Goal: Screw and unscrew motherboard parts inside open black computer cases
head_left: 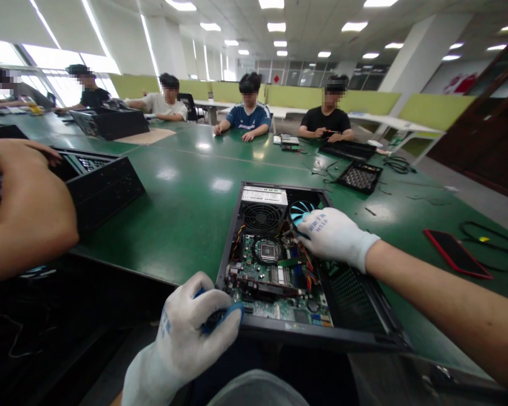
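Observation:
An open desktop computer case [288, 332] lies flat at the table's near edge, its inside facing up. My left hand [186, 327], in a white glove with blue fingertips, is closed at the case's near left corner, fingers curled around the edge. My right hand [328, 234], gloved the same way, grips a cooling fan [300, 211] with light blue blades at the far right inside the case; its fingertips are partly hidden. A bare processor socket [269, 251] shows on the green motherboard [258, 276]. Behind it sits the power supply [261, 211].
On the green table [186, 197], a red-edged black phone-like slab [457, 252] and a black cable [486, 239] lie to the right. Beyond stands a black drive cage-like part [359, 176]. A co-worker's arm [29, 208] and another case [105, 192] are at left. Several people sit across.

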The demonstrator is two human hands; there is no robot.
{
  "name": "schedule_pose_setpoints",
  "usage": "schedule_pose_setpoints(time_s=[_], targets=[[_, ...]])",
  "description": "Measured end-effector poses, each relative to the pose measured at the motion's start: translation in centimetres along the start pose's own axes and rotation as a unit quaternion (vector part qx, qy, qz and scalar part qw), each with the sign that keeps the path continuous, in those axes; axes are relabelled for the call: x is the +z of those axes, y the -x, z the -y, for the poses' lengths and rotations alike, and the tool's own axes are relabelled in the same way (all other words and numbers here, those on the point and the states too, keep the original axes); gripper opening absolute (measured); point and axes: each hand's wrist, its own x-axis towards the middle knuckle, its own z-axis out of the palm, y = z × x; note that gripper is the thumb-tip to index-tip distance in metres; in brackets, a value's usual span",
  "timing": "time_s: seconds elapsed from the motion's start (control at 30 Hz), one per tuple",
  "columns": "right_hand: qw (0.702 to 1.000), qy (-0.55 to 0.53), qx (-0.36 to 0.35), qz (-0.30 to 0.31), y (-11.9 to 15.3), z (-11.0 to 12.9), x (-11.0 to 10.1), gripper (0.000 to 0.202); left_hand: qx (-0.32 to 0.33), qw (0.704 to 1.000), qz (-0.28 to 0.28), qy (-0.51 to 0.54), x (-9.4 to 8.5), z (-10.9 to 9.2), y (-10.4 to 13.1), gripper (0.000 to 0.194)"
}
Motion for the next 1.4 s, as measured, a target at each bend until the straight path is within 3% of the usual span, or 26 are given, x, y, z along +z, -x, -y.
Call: schedule_pose_setpoints(time_s=[0.27, 0.4, 0.63, 0.77, 0.93, 1.03, 1.17, 1.23, 1.4], targets=[[1.0, 0.01, 0.021, 0.004, -3.4, -1.7, 1.6, 0.034, 0.002, 1.0, 0.002, 0.001, -0.1, 0.1, 0.1, 0.012], [1.0, -0.001, 0.023, -0.018, -3.1, -2.1, 1.7, 0.04, 0.003, 1.0, 0.003, 0.003, 0.0, 0.2, 0.2, 0.011], [0.985, -0.109, 0.045, -0.125, -1.0, -2.8, 1.8, 0.043, -0.015, 0.999, 0.039, 0.007, -0.5, 0.2, 0.1, 0.011], [0.97, -0.173, 0.065, -0.16, -0.2, -2.6, 2.1, 0.043, -0.023, 0.998, 0.065, -0.01, -1.7, -0.2, -1.4, 0.008], [0.953, -0.224, 0.073, -0.193, -0.1, -2.6, 1.9, 0.043, -0.016, 0.991, 0.12, -0.049, -1.8, -1.5, -5.6, 0.015], [0.944, -0.256, 0.072, -0.195, 0.1, -2.6, 1.9, 0.045, 0.009, 0.981, 0.187, -0.052, 0.1, -2.1, -8.5, 0.019], [0.939, -0.275, 0.069, -0.194, 0.3, -2.6, 1.9, 0.044, 0.053, 0.941, 0.319, -0.098, 4.5, -1.9, -12.4, 0.023], [0.939, -0.276, 0.067, -0.193, 0.3, -2.6, 2.0, 0.044, 0.065, 0.906, 0.388, -0.154, 7.1, -1.6, -14.3, 0.027], [0.938, -0.284, 0.067, -0.187, 0.3, -2.8, 2.1, 0.045, 0.051, 0.784, 0.56, -0.263, 12.3, -1.3, -17.4, 0.037]])
